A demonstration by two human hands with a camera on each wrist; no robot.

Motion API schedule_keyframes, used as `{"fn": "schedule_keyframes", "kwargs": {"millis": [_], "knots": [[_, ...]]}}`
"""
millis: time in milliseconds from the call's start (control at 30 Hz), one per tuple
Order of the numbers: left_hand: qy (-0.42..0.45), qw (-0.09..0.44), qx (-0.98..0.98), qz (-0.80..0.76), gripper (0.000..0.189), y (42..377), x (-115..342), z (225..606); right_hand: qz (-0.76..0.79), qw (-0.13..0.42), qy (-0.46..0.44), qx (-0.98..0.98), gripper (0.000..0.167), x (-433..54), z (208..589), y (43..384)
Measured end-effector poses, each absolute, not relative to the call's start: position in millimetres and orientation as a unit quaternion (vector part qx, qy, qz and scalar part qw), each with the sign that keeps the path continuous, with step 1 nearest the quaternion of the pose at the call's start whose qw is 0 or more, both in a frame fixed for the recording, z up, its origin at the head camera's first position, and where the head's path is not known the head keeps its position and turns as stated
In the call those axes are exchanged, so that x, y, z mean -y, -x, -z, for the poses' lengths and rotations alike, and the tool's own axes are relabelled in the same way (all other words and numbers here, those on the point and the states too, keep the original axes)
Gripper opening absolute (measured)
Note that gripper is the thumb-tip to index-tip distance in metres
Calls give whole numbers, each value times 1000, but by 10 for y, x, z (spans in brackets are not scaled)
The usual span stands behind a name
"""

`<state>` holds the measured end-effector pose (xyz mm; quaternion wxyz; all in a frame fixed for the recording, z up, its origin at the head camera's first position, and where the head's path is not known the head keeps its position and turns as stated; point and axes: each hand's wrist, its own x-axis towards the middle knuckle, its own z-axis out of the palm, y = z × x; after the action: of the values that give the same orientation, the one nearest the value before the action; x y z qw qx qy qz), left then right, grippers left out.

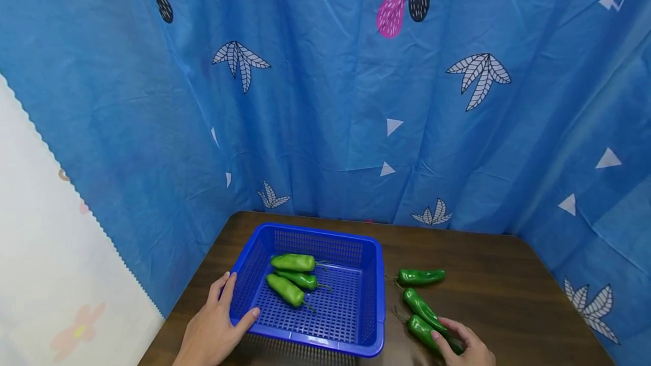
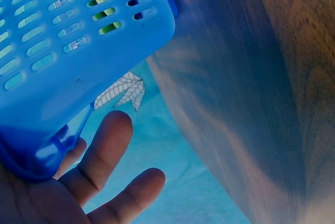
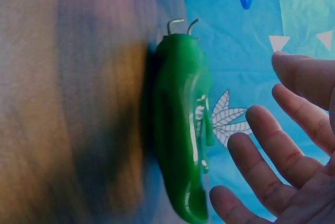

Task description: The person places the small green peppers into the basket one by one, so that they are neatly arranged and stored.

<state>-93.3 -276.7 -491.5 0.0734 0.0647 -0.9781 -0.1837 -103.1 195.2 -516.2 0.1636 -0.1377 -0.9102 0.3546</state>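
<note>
A blue plastic basket [image 1: 373, 298] stands on the brown table, holding three light green peppers [image 1: 290, 290] toward its left side. My left hand [image 1: 216, 318] is at the basket's near left corner, its fingers along the outside and the thumb over the rim; in the left wrist view those fingers look extended. Three dark green peppers lie right of the basket: one at the back [image 1: 421, 277], one in the middle [image 1: 419, 305], one nearest me [image 1: 422, 332]. Over the two nearer ones hovers my right hand [image 1: 470, 346]. The right wrist view shows its fingers spread beside a dark green pepper [image 3: 180, 109], holding nothing.
Wooden tabletop [image 1: 508, 292] extends right of the peppers. A blue patterned curtain [image 1: 325, 100] hangs behind the table and along both sides. White cloth with a scalloped edge [image 1: 61, 253] hangs at the left.
</note>
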Motion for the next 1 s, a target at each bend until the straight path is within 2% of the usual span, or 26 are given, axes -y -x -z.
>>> {"fn": "schedule_keyframes", "kwargs": {"millis": [133, 367, 467, 767, 1000], "knots": [[-64, 76, 978, 183, 107, 927, 2774, 4925, -349, 145, 137, 916, 35, -1955, 5209, 1025], [-66, 68, 978, 188, 108, 913, 2783, 4938, -326, 166, 108, 924, 37, -1960, 5290, 1022], [-69, 63, 977, 191, 108, 912, 2783, 4942, -316, 158, 98, 930, 39, -1979, 5308, 1025], [-63, 66, 977, 192, 105, 920, 2775, 4910, -311, 25, 87, 946, 53, -2120, 5358, 1105], [-61, 66, 977, 192, 105, 918, 2759, 4888, -299, 0, 82, 951, 53, -2149, 5406, 1139]]}}
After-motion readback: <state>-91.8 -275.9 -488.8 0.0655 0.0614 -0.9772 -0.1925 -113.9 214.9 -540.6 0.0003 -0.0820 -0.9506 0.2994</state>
